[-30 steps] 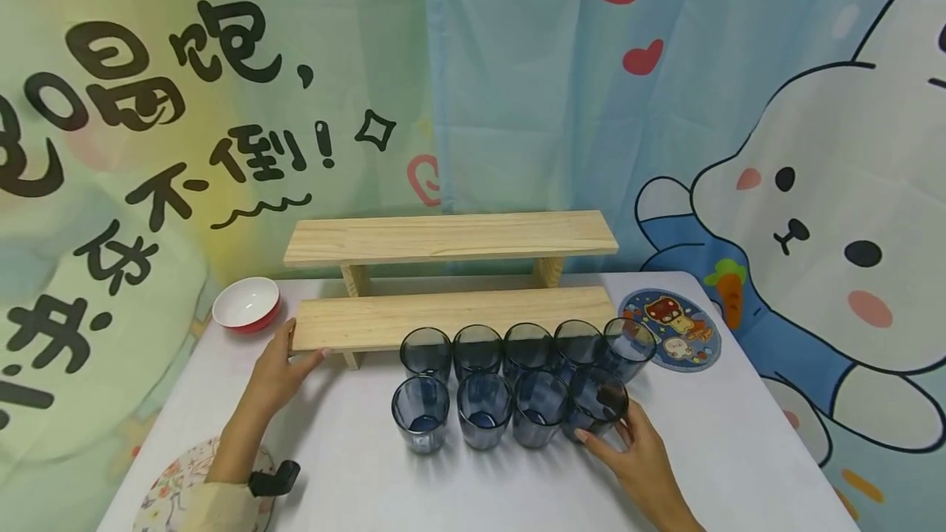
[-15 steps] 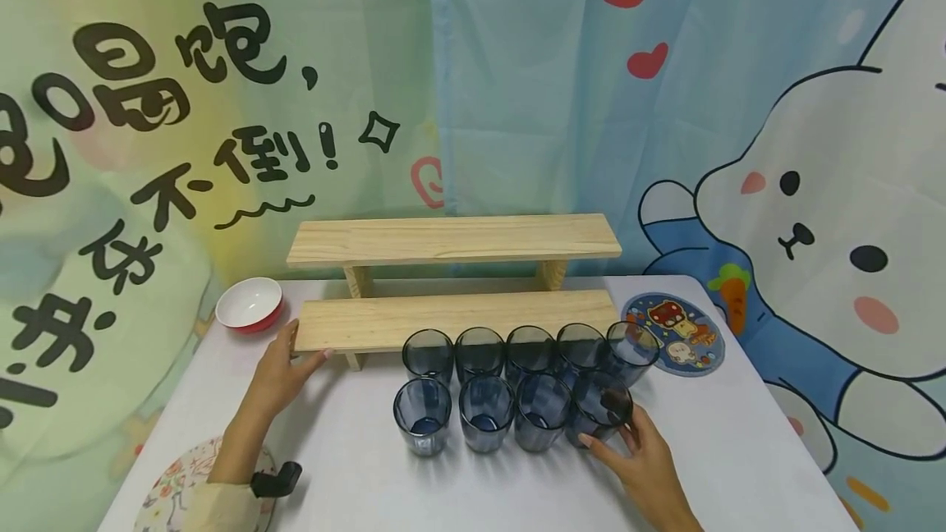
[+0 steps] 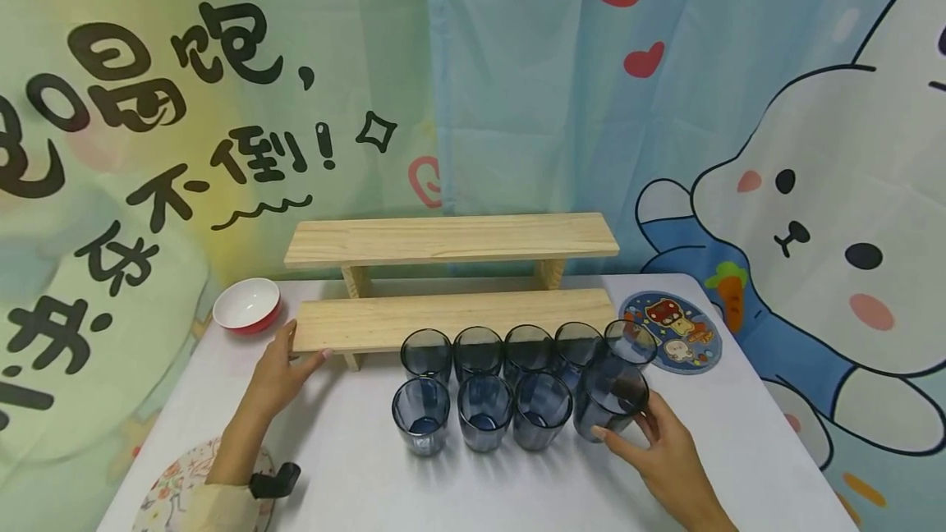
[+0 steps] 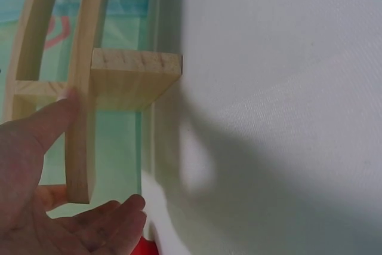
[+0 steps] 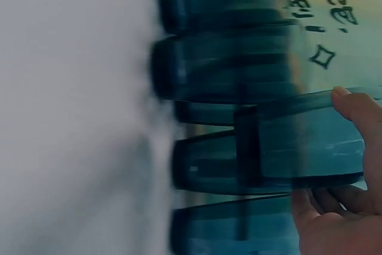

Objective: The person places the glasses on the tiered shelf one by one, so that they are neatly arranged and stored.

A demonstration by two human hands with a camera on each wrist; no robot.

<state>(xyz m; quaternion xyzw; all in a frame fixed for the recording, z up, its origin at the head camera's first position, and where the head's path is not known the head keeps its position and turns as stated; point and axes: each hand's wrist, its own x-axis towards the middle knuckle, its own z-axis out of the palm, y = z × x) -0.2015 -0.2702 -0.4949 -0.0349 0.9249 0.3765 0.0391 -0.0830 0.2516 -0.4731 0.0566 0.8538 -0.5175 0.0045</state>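
Note:
A two-tier wooden shelf (image 3: 451,318) stands at the back of the table. My left hand (image 3: 277,376) grips the left end of its lower board; in the left wrist view the thumb (image 4: 57,117) presses the board's front edge. Two rows of blue-tinted drinking glasses (image 3: 484,413) stand before the shelf. At the front row's right end, my right hand (image 3: 661,454) holds one drinking glass (image 3: 612,401) between thumb and fingers. The right wrist view has this held glass (image 5: 310,141) raised off the table, its base higher than those of its neighbours.
A red bowl with a white inside (image 3: 247,304) sits left of the shelf. Right of it lies a round blue mat with cartoon figures (image 3: 695,343). A floral round plate or mat (image 3: 170,491) is partly under the left forearm. A printed curtain (image 3: 510,105) hangs behind the table.
My right hand has moved slightly right and up with the glass it holds, opening a gap to the neighbouring front-row glass. My left hand stays on the shelf.

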